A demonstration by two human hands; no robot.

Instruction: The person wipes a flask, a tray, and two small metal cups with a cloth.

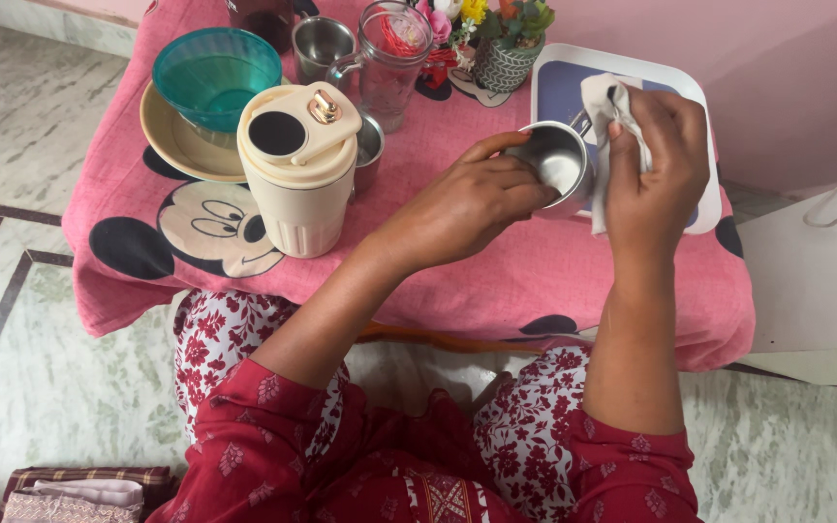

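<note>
Left hand (472, 199) grips steel cup (556, 163), tipped sideways, mouth toward the person; right hand (656, 160) clutches white cloth (601, 107); cup's base hidden.

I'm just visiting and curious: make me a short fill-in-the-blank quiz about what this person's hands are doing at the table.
1. The left hand grips a small ____ cup.
2. The right hand holds a white ____ beside that cup.
3. The teal bowl sits on a cream ____.
4. The table is covered in ____ fabric.

Missing words: steel; cloth; plate; pink
</note>
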